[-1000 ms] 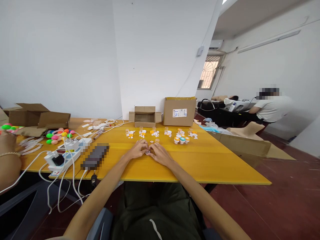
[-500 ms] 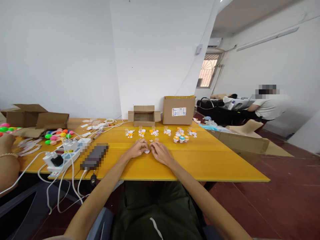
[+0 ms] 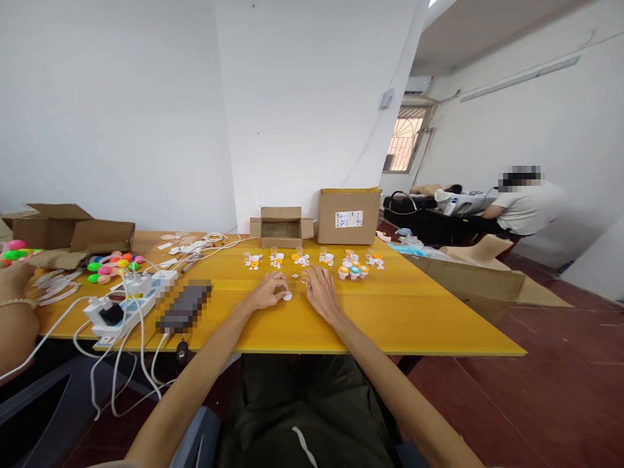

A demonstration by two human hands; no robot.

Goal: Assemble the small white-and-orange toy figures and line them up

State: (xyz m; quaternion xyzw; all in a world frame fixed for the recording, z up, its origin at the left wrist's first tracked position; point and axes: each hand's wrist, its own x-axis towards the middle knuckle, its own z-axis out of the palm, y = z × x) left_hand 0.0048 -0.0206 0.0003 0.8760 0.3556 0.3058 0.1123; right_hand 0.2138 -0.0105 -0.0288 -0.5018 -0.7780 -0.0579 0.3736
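Hands on yellow table (image 3: 400, 318), both near its middle. Left hand (image 3: 267, 294) rests palm down, fingers curled narrow, tips pinching a small white disc (image 3: 287, 296) against the tabletop. Right hand (image 3: 322, 292) lies just beside it, apart from the disc, fingers loosely spread and stretched forward; tips reach a small clear piece (image 3: 305, 278), too small to tell if they grip it or only touch.

Beyond the hands, a row of small white-and-orange parts (image 3: 277, 260) runs across the table, ending at a cluster of round caps (image 3: 353, 270) in orange, white and teal. Behind the row, against the wall, an open small box (image 3: 281, 227) and a taller box (image 3: 349, 216) with a label stand side by side.

Left part of table: power strip (image 3: 117, 309) with white cables hanging over the edge, a blurred dark flat item (image 3: 184, 305) beside it, coloured balls (image 3: 112, 265) further back, more cardboard (image 3: 73, 227) behind those. Another person's arm (image 3: 14, 305) with a bracelet at far left edge. Seated person (image 3: 524, 208) well apart at right, across the room
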